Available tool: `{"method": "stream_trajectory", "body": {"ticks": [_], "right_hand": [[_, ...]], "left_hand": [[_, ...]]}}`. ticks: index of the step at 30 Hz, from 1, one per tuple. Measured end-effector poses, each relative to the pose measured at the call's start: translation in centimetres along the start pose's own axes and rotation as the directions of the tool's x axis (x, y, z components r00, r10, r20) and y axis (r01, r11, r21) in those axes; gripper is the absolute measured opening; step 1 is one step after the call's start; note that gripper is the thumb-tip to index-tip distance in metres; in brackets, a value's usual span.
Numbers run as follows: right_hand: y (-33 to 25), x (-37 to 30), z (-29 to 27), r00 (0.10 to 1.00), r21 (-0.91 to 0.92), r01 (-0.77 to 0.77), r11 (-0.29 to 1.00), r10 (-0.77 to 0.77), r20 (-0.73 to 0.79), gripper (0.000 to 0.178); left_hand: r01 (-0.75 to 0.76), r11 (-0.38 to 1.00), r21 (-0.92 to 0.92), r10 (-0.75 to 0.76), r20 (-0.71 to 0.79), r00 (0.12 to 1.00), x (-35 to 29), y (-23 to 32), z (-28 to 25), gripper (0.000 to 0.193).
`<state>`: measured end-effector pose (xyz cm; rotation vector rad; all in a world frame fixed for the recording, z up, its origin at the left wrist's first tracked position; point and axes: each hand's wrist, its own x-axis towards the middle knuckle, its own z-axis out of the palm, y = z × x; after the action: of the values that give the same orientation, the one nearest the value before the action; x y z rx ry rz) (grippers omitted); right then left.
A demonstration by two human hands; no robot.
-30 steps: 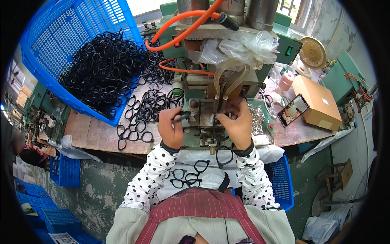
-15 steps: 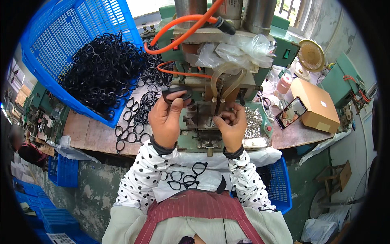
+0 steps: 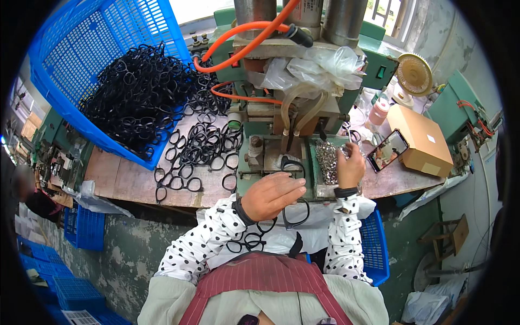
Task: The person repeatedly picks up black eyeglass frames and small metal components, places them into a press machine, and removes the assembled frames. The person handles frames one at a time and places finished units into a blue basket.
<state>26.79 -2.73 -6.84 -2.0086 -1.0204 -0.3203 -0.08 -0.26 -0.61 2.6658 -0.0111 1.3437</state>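
Observation:
My left hand (image 3: 272,196) is closed on a black eyeglass frame (image 3: 298,222) in front of the press. One rim of that frame hangs below my fingers, and another part of it reaches up toward the metal jig (image 3: 273,154). My palm and fingers hide its middle. My right hand (image 3: 352,167) is at the right side of a tray of small shiny metal parts (image 3: 326,160), fingertips drawn together at the heap. Whatever those fingertips pinch is too small to make out.
A blue basket (image 3: 59,89) heaped with black eyeglass frames (image 3: 132,97) stands left, with loose frames (image 3: 197,143) beside it. More frames (image 3: 252,241) lie on my lap. Orange hoses (image 3: 238,30) hang by the press. Right are a phone (image 3: 388,150), a cardboard box (image 3: 420,142) and a fan (image 3: 414,74).
My left hand has come down and right from above the loose frames to the front of the jig, holding the eyeglass frame. My right hand has moved right from the jig to the metal parts.

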Motion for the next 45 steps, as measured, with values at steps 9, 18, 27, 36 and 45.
{"method": "stream_trajectory", "body": {"ticks": [9,18,27,36,45], "right_hand": [[1.8,-2.9,0.2,0.980,-0.144,0.163,0.976,-0.143,0.141,0.014],[2.7,-2.5,0.8,0.996,0.055,0.089,0.995,-0.087,-0.032,0.007],[2.6,-2.5,1.1,0.989,0.001,0.130,0.992,-0.130,-0.074,0.009],[0.2,-2.4,-0.2,0.995,0.382,-0.060,0.922,0.027,0.091,0.012],[-9.8,-2.5,-4.5,0.923,0.752,-0.282,0.596,-0.045,0.382,0.029]], "left_hand": [[0.008,1.000,-0.012,-0.009,-0.021,1.000,0.0,0.0,0.2,0.045],[-0.126,0.968,0.216,0.119,0.049,0.992,-0.3,-0.3,-2.8,0.037],[0.877,-0.013,0.480,-0.911,-0.368,0.187,-15.8,-17.2,-7.8,0.027],[0.955,0.048,0.292,-0.932,-0.332,0.148,-14.3,-15.2,-6.8,0.037],[0.903,0.216,-0.371,-0.952,-0.286,0.110,-11.3,-12.5,-6.5,0.018]]}}
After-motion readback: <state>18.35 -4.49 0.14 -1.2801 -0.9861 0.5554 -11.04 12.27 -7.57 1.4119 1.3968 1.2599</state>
